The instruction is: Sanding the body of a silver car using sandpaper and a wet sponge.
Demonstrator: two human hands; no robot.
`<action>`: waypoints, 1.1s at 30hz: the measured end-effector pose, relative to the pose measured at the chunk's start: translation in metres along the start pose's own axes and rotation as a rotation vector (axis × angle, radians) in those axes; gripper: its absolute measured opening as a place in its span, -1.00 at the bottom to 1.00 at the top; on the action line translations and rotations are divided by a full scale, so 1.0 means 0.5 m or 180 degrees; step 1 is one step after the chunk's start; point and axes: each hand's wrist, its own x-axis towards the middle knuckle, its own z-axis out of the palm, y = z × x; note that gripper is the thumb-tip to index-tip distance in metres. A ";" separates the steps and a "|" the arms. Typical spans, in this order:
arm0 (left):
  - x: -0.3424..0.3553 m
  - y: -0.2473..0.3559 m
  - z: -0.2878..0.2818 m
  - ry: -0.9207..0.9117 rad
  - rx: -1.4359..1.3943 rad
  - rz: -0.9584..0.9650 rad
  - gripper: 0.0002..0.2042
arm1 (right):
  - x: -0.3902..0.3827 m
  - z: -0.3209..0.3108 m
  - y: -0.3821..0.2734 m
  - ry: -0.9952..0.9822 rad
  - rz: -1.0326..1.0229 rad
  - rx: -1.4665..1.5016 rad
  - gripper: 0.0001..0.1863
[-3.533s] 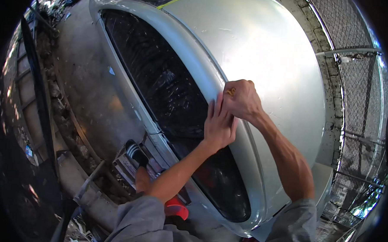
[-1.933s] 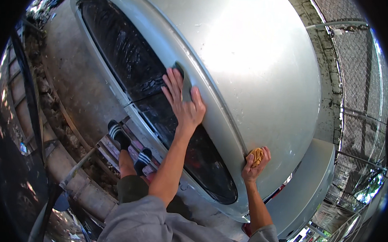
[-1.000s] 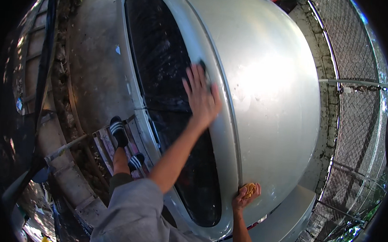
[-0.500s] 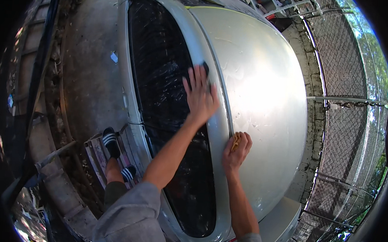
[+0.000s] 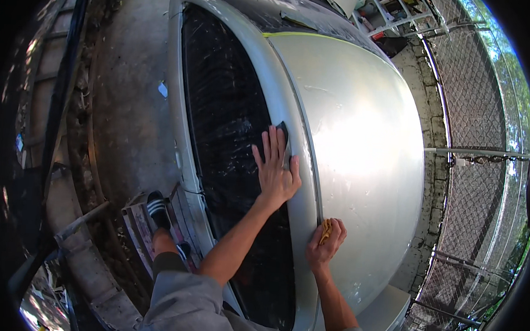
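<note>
My left hand (image 5: 276, 176) lies flat with fingers apart on a dark pad (image 5: 282, 131), against the silver car's pillar (image 5: 301, 186) beside the long dark side window (image 5: 217, 107). Lower right, my right hand (image 5: 327, 242) is closed on a crumpled yellow cloth (image 5: 325, 231), resting on the grooved seam at the edge of the silver roof (image 5: 369, 146). What lies under my left palm is mostly hidden.
My sandalled foot (image 5: 156, 211) stands on a slatted wooden platform (image 5: 138, 225). Concrete ground (image 5: 126, 100) and a dark pole (image 5: 61, 97) are at left. A chain-link fence (image 5: 475, 98) runs along the right. Yellow tape (image 5: 288, 35) borders the roof's front; cluttered shelving (image 5: 390, 11) stands beyond.
Both hands have slid slightly down along the roof edge since half a second ago. Earlier, my right hand went from beside my left hand toward the roof's near end, then partway back up.
</note>
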 end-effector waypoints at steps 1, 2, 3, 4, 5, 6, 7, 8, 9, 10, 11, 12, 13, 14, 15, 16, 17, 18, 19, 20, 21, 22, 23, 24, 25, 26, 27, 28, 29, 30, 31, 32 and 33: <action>0.051 -0.009 -0.011 -0.0005 -0.0049 0.0017 -0.34 | 0.005 0.002 0.000 0.0003 -0.0016 0.0017 -0.65; 0.105 -0.021 -0.027 -0.0024 -0.0091 0.0028 -0.33 | 0.006 0.002 -0.003 -0.0002 -0.0055 0.0013 -0.65; 0.177 -0.045 -0.051 0.0131 0.0130 -0.0096 -0.33 | -0.003 0.009 -0.017 -0.0013 -0.0082 0.0033 -0.65; 0.163 -0.048 -0.062 0.0119 0.0156 -0.0100 -0.33 | -0.017 0.006 -0.027 -0.0028 -0.0066 0.0051 -0.65; 0.140 -0.024 -0.053 0.0020 0.0007 -0.0142 -0.33 | -0.014 -0.004 -0.019 -0.0072 -0.0108 -0.0041 -0.65; 0.106 -0.020 -0.024 -0.0113 -0.0096 -0.0191 -0.33 | -0.016 0.012 -0.001 -0.0147 -0.0109 -0.0107 -0.65; 0.034 0.000 -0.003 -0.0348 -0.0007 -0.0146 -0.33 | -0.019 0.008 0.006 -0.0105 -0.0132 -0.0122 -0.65; 0.055 0.001 -0.010 -0.0307 -0.0011 -0.0136 -0.33 | -0.023 -0.001 0.006 -0.0082 -0.0104 -0.0077 -0.65; 0.079 -0.004 -0.016 -0.0226 -0.0117 -0.0034 -0.33 | -0.019 -0.004 0.007 -0.0062 -0.0071 -0.0035 -0.65; 0.103 -0.018 -0.031 -0.0151 -0.0187 0.0051 -0.33 | -0.011 -0.004 -0.001 -0.0070 -0.0092 0.0002 -0.65; 0.182 -0.050 -0.038 0.0041 -0.0182 -0.0012 -0.33 | -0.012 0.000 -0.015 -0.0109 -0.0106 0.0024 -0.65; 0.208 -0.065 -0.052 0.0028 -0.0134 -0.0021 -0.33 | -0.021 0.006 -0.032 -0.0168 -0.0095 0.0065 -0.65; 0.229 -0.056 -0.046 0.0101 -0.0157 -0.0209 -0.33 | -0.018 0.003 -0.029 -0.0161 -0.0077 0.0030 -0.65; 0.238 -0.048 -0.038 0.0172 -0.0171 -0.0399 -0.33 | -0.015 0.000 -0.028 -0.0173 -0.0061 0.0017 -0.65; 0.172 -0.036 -0.022 0.0057 -0.0044 -0.0284 -0.33 | -0.014 -0.002 -0.027 -0.0188 -0.0043 0.0008 -0.65; 0.151 -0.026 -0.002 0.0043 -0.0088 -0.0274 -0.33 | -0.006 -0.011 -0.014 -0.0168 -0.0039 -0.0035 -0.65; 0.138 -0.030 -0.004 0.0022 -0.0003 -0.0158 -0.33 | -0.009 -0.012 -0.012 -0.0135 -0.0054 -0.0010 -0.65; 0.136 -0.034 -0.004 0.0000 0.0081 -0.0041 -0.34 | -0.008 -0.013 -0.012 -0.0101 -0.0067 0.0013 -0.65; 0.211 -0.052 -0.017 -0.0028 -0.0018 -0.0120 -0.32 | -0.001 -0.011 -0.010 -0.0121 -0.0071 0.0034 -0.65; 0.269 -0.078 -0.031 -0.0026 0.0044 -0.0132 -0.32 | -0.001 -0.002 -0.020 -0.0177 -0.0055 0.0072 -0.66; 0.312 -0.100 -0.038 0.0088 0.0040 -0.0343 -0.32 | -0.009 0.000 -0.030 -0.0238 -0.0016 0.0080 -0.66; 0.338 -0.107 -0.045 0.0235 0.0010 -0.0539 -0.31 | -0.010 0.000 -0.028 -0.0244 -0.0012 0.0094 -0.66; 0.289 -0.076 -0.039 -0.0054 -0.0196 -0.0573 -0.29 | -0.010 -0.005 -0.015 -0.0205 -0.0014 0.0023 -0.66; 0.238 -0.062 -0.009 -0.0206 -0.0007 -0.0440 -0.29 | -0.010 -0.010 -0.005 -0.0166 -0.0018 -0.0051 -0.66; 0.229 -0.072 0.005 -0.0163 -0.0040 -0.0312 -0.29 | -0.011 -0.011 -0.005 -0.0140 -0.0032 -0.0047 -0.66; 0.229 -0.080 0.001 -0.0122 -0.0058 -0.0200 -0.29 | -0.015 -0.011 -0.006 -0.0126 -0.0047 0.0003 -0.66; 0.290 -0.109 0.000 0.0036 -0.0154 -0.0280 -0.30 | -0.014 -0.008 -0.006 -0.0110 -0.0063 0.0051 -0.65; 0.388 -0.147 -0.022 0.0196 -0.0224 -0.0372 -0.31 | -0.014 0.003 -0.009 -0.0122 -0.0076 0.0082 -0.65; 0.459 -0.176 -0.056 0.0135 0.0044 -0.0652 -0.32 | -0.022 0.008 -0.020 -0.0209 -0.0004 0.0187 -0.64; 0.447 -0.172 -0.048 0.0125 0.0037 -0.0658 -0.32 | -0.021 0.007 -0.018 -0.0262 0.0062 0.0239 -0.62; 0.420 -0.153 -0.035 0.0092 -0.0045 -0.0590 -0.31 | -0.016 -0.005 -0.014 -0.0248 0.0069 0.0206 -0.62; 0.388 -0.131 -0.018 0.0052 -0.0156 -0.0489 -0.30 | -0.015 -0.015 -0.012 -0.0206 0.0049 0.0055 -0.64; 0.325 -0.105 -0.004 -0.0103 -0.0224 -0.0450 -0.28 | -0.012 -0.018 -0.011 -0.0159 0.0023 -0.0075 -0.65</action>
